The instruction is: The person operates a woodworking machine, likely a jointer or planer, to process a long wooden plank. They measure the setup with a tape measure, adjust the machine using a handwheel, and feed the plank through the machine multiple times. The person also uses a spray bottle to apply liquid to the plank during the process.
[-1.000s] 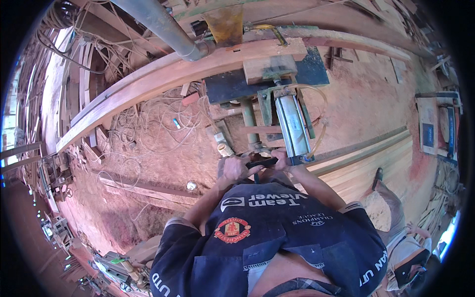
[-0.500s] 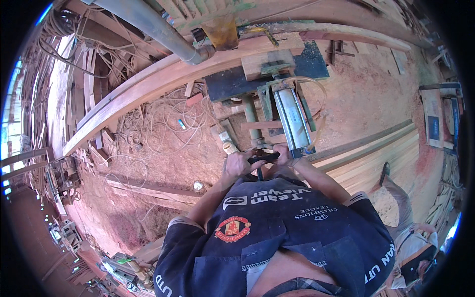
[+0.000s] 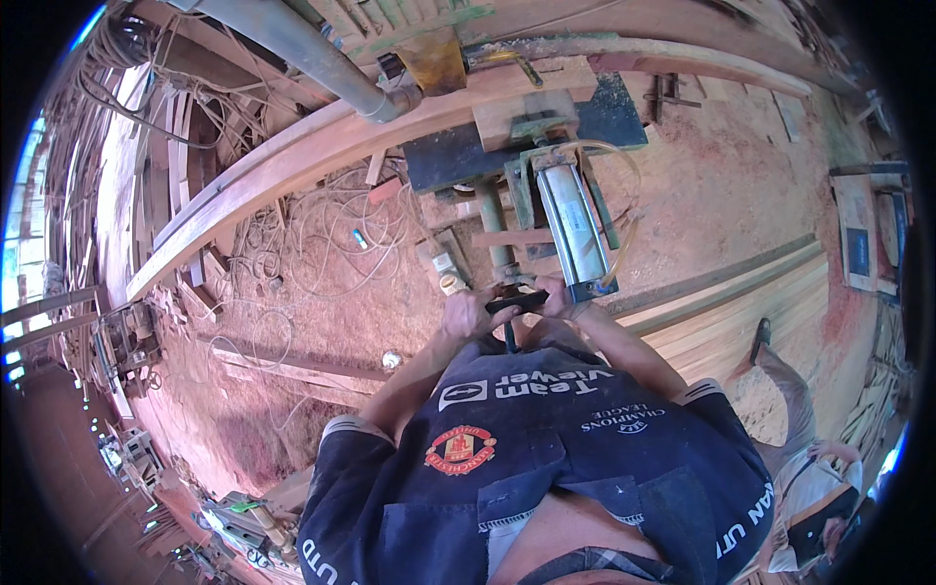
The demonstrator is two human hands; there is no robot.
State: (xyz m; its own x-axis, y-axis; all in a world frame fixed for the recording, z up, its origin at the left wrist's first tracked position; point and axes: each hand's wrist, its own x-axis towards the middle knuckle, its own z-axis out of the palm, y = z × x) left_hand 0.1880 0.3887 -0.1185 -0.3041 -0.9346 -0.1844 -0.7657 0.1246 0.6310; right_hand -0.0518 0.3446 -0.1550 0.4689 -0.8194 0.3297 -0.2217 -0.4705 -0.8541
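My left hand is closed around the left end of a dark, flat bar-like piece in front of my chest. My right hand grips near its right end, with the fingers partly hidden. What this dark piece belongs to is not clear. Just beyond my hands stands a machine with a silver air cylinder, close to my right hand. A greenish metal post rises to the left of the cylinder. At the far end of the cylinder, a wooden block lies on a dark machine plate.
A long timber beam sweeps across the far left, beneath a grey pipe. Loose cables lie on the dusty floor. Stacked planks are at right, near another person. A timber piece lies at left.
My hands and the dark piece have shifted slightly away from my body, and the piece tilts a little differently. Both hands keep their hold. The machine and wooden block look unchanged.
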